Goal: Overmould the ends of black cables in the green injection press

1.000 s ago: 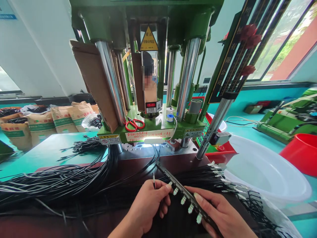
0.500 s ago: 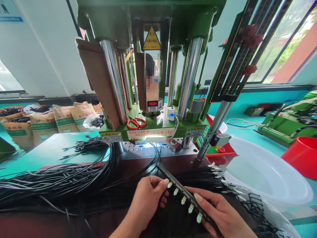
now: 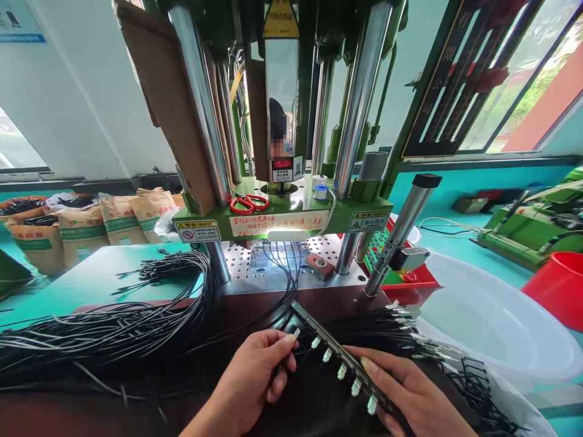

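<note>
My left hand is closed, with a small pale connector pinched between thumb and forefinger. It is just left of a long black bar, apart from it. My right hand grips the lower right end of that bar, which slants down to the right. Several small white-metal connectors stick out along the bar's near edge. Behind the hands, black cables run from a lit clear mould under the green press platen.
A thick bundle of black cables lies on the left. More cables with pale ends are at the right, near a white tub. Red-handled scissors rest on the press platen. A steel post stands right of it.
My left hand has drawn left, away from the bar, with a connector now showing in its fingertips. The press platen has risen, uncovering the mould and more of the perforated plate.
</note>
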The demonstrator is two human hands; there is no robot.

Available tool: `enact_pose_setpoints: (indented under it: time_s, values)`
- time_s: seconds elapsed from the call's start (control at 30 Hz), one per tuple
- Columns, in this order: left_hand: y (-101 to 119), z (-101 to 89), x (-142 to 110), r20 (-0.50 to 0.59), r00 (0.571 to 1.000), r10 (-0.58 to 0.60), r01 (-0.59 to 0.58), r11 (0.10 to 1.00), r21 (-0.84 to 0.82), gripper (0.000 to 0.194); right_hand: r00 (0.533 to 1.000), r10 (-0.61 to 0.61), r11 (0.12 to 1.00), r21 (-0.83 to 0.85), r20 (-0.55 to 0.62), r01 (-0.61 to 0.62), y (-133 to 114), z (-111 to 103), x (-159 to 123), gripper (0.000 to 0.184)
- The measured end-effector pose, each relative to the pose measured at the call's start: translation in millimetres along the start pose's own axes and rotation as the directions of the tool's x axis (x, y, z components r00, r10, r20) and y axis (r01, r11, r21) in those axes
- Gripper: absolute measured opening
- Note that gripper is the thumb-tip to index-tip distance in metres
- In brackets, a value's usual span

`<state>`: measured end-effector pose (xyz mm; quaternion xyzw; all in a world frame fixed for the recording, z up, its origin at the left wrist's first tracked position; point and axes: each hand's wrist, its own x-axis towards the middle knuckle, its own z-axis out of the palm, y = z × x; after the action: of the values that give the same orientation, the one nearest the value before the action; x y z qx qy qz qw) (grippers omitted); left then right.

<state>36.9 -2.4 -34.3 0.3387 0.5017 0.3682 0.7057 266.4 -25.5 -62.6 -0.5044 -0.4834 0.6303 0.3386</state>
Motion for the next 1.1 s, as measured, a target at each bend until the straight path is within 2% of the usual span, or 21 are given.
enact_pose_setpoints:
  time_s: [0.23,0.5,0.67,0.9,0.97,1.03,1.1]
  values:
    - [-4,13.5,15,-0.054,0.998,0.017,-0.01,0.99,0.143,0.032,1.0,-0.018,1.0,0.005,0.025,0.018,-3,1,-2,0.055]
    - [-2,16.4,15,-0.051,0.999,0.002,0.007,0.985,0.175,0.028,0.999,-0.039,0.998,-0.038,0.025,0.04,-3,3,-2,0.056]
    - [-3,18.1,17,-0.05,0.999,0.004,0.006,0.982,0.188,0.025,0.999,-0.044,0.999,-0.034,-0.023,0.043,-5,7,-4,0.056]
    - [0,18.4,19,-0.059,0.998,-0.012,0.022,0.983,0.183,0.02,0.998,-0.06,0.995,-0.076,0.008,0.061,-8,9,-4,0.054]
    - [2,19.0,17,-0.045,0.999,0.01,0.0,0.976,0.218,0.022,0.999,-0.033,0.998,-0.056,0.015,0.034,-8,6,-3,0.052]
    - [6,19.1,9,-0.035,0.996,0.077,-0.061,0.938,0.342,0.027,0.999,-0.017,0.999,-0.039,0.045,0.019,-7,0,-3,0.05]
    - [15,16.8,-1,-0.051,0.974,0.221,-0.159,0.825,0.542,0.034,0.996,-0.006,1.0,-0.015,0.088,0.007,-7,-7,-4,0.052]
